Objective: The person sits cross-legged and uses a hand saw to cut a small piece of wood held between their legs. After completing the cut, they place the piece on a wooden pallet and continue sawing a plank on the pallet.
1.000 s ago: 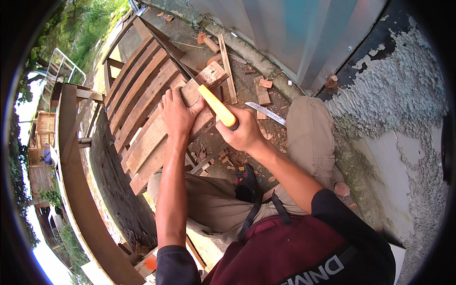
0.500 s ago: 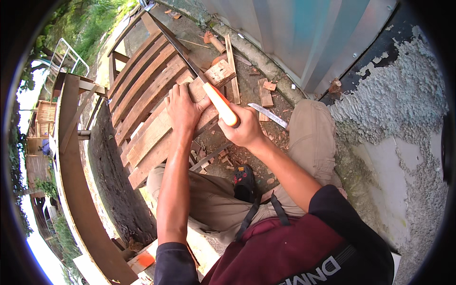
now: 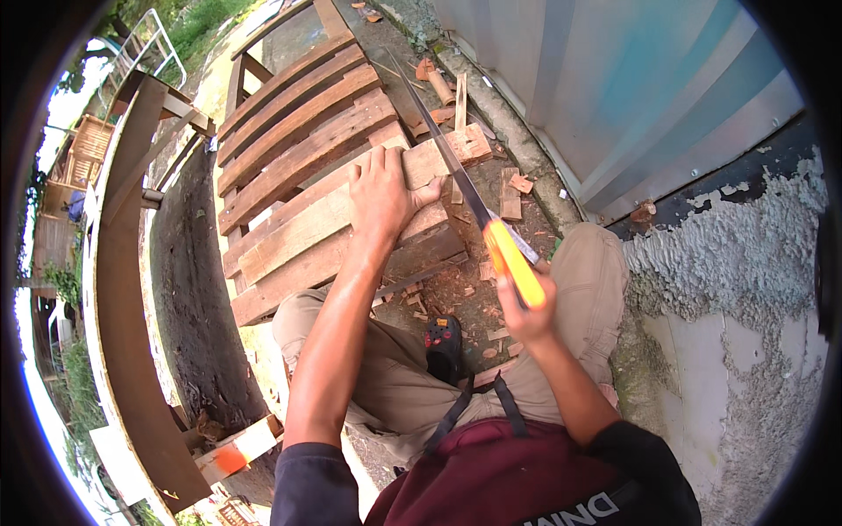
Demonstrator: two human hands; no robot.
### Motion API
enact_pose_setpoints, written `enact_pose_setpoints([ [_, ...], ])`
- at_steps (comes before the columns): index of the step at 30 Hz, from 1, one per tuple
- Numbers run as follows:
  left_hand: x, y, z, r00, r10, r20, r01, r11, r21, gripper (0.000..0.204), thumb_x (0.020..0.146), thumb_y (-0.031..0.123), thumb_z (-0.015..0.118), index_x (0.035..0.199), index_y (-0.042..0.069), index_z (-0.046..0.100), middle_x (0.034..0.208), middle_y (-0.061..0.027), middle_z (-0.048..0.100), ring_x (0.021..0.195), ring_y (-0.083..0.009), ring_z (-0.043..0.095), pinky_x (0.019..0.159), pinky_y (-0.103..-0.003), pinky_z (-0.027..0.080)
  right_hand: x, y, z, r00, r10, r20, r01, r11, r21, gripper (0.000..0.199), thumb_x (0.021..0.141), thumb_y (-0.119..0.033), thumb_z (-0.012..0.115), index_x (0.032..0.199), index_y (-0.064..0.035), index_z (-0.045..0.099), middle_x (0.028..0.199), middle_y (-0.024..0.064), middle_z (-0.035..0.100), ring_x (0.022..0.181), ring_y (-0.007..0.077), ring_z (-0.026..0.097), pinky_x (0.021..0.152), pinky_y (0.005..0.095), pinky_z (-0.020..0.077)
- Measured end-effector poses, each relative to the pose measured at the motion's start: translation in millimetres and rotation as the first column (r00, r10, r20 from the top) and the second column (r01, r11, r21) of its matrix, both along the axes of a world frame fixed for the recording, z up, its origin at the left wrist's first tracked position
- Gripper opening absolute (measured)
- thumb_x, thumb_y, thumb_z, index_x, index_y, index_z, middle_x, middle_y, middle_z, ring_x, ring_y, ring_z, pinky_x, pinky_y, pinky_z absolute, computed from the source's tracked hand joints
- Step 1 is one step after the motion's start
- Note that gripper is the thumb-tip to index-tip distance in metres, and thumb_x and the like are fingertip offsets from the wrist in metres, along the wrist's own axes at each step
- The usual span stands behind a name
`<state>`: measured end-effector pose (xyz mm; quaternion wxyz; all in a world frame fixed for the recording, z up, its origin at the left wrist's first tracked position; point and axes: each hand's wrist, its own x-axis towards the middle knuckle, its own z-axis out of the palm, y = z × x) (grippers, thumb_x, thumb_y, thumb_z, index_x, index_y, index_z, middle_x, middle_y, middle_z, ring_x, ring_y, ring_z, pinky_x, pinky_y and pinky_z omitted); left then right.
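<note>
My right hand (image 3: 529,314) is closed round the yellow-orange handle of a handsaw (image 3: 513,261). Its long dark blade (image 3: 454,162) slants up and away, lying across a wooden plank (image 3: 298,238) near the far right end. That end (image 3: 474,143) juts out past the blade. With fingers over the far edge and thumb toward the blade, my left hand (image 3: 382,195) grips the plank and holds it on a slatted wooden pallet (image 3: 303,140). The blade passes just right of my left thumb. Whether its teeth are in a cut cannot be made out.
Wood scraps (image 3: 509,193) and chips litter the ground between pallet and wall. Close on the right stand a corrugated metal sheet (image 3: 631,79) and a rough plastered wall (image 3: 719,254). A long brown board frame (image 3: 132,289) curves along the left. My shoe (image 3: 444,337) is below the pallet.
My right hand has drawn the saw back toward me and to the right, away from the plank. My left hand keeps its grip. The whole view has shifted slightly.
</note>
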<state>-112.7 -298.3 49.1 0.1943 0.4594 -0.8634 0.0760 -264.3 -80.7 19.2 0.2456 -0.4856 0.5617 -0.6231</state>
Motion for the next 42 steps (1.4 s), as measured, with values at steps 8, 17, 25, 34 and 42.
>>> enact_pose_setpoints([
  [8, 4.6, -2.2, 5.9, 0.999, -0.050, -0.005, 0.050, 0.999, -0.014, 0.079, 0.075, 0.066, 0.073, 0.113, -0.002, 0.062, 0.107, -0.0150, 0.060, 0.106, -0.0329, 0.057, 0.095, -0.044, 0.042, 15.3, 16.1, -25.1, 0.995, 0.023, -0.093, -0.022, 1.000, 0.012, 0.006, 0.088, -0.006, 0.066, 0.089, -0.0003, 0.067, 0.065, 0.0105, 0.063, 0.055, 0.0240, 0.067, 0.053, 0.0356, 0.0509],
  [17, -2.7, -1.1, 3.4, 0.999, -0.021, -0.037, 0.021, 1.000, 0.010, 0.078, 0.074, 0.066, 0.074, 0.112, -0.001, 0.065, 0.106, -0.0147, 0.061, 0.107, -0.0317, 0.058, 0.096, -0.043, 0.043, 0.2, -24.0, -13.7, 0.987, 0.039, 0.153, -0.052, 0.995, 0.082, 0.015, 0.095, -0.011, 0.065, 0.086, 0.0013, 0.067, 0.063, 0.0024, 0.059, 0.057, 0.0087, 0.053, 0.053, 0.0304, 0.0422],
  [25, 2.9, -5.3, -0.8, 0.999, -0.039, 0.019, 0.040, 0.998, -0.045, 0.078, 0.075, 0.071, 0.071, 0.107, 0.000, 0.065, 0.103, -0.0136, 0.062, 0.105, -0.0286, 0.061, 0.092, -0.041, 0.045, 14.3, 37.3, -30.9, 0.990, 0.008, -0.137, -0.009, 1.000, -0.006, 0.009, 0.089, -0.004, 0.066, 0.091, 0.0048, 0.067, 0.062, 0.0106, 0.061, 0.052, 0.0235, 0.064, 0.050, 0.0348, 0.0483],
  [34, -1.4, -2.6, 3.1, 0.999, -0.047, -0.027, 0.046, 0.998, -0.049, 0.076, 0.074, 0.068, 0.073, 0.107, 0.000, 0.065, 0.103, -0.0147, 0.062, 0.105, -0.0304, 0.061, 0.093, -0.042, 0.045, 10.6, -36.8, -5.2, 0.999, -0.036, 0.037, 0.034, 0.999, 0.043, 0.019, 0.093, -0.012, 0.066, 0.078, -0.0007, 0.062, 0.059, 0.0073, 0.055, 0.049, 0.0144, 0.052, 0.048, 0.0338, 0.0389],
  [42, 5.1, -1.0, 3.5, 1.000, -0.006, 0.003, 0.006, 0.999, 0.047, 0.076, 0.076, 0.066, 0.073, 0.111, -0.001, 0.064, 0.106, -0.0158, 0.061, 0.108, -0.0322, 0.059, 0.095, -0.044, 0.043, 9.1, 86.8, -28.1, 0.954, 0.065, -0.292, -0.066, 0.998, 0.006, 0.008, 0.089, -0.005, 0.065, 0.087, 0.0036, 0.066, 0.067, 0.0110, 0.062, 0.052, 0.0272, 0.065, 0.051, 0.0358, 0.0510],
])
